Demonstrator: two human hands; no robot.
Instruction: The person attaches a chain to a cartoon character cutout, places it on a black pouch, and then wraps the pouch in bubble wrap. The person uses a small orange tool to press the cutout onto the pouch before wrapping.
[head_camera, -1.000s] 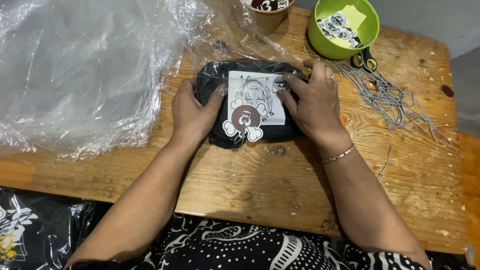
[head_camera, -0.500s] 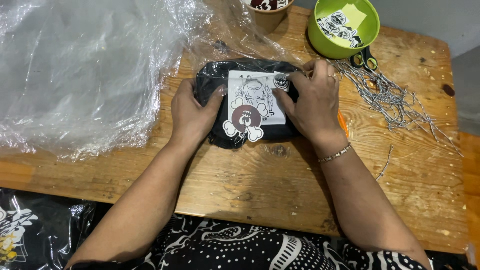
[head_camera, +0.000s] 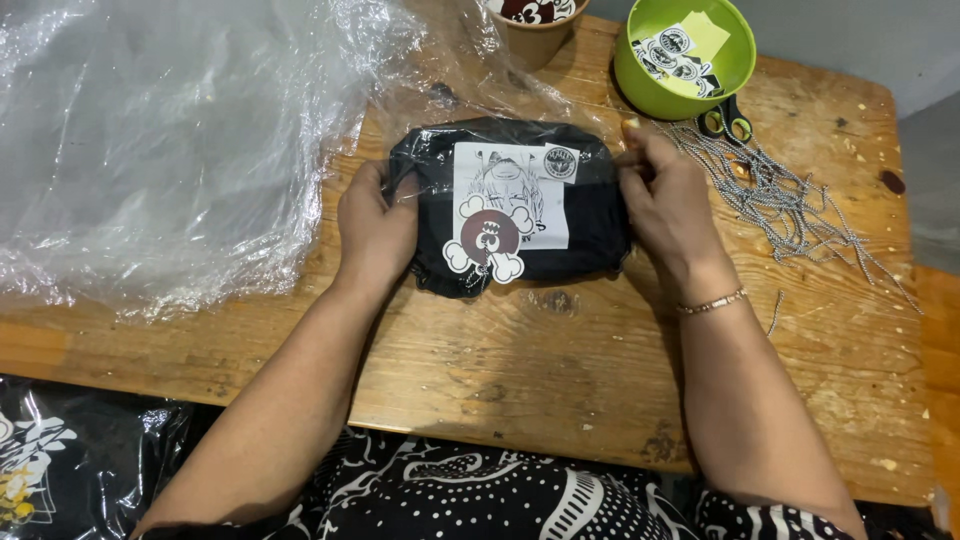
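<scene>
Closest in, both hands are clamped on a folded black garment bundle (head_camera: 590, 215) sitting mid-table on the wooden table (head_camera: 560, 380). The left hand (head_camera: 375, 222) grips its left edge, fingers curled around it; the right hand (head_camera: 668, 200) pinches the right edge. White printed cards (head_camera: 505, 195) lie on top. Further back: clear plastic sheets (head_camera: 160, 140), a green bowl (head_camera: 650, 90), scissors (head_camera: 728, 120) and loose cords (head_camera: 790, 200).

left hand (head_camera: 375, 225): fingers curled, gripping | right hand (head_camera: 668, 200): fingers pinching, wrist bent | forearms converge
</scene>
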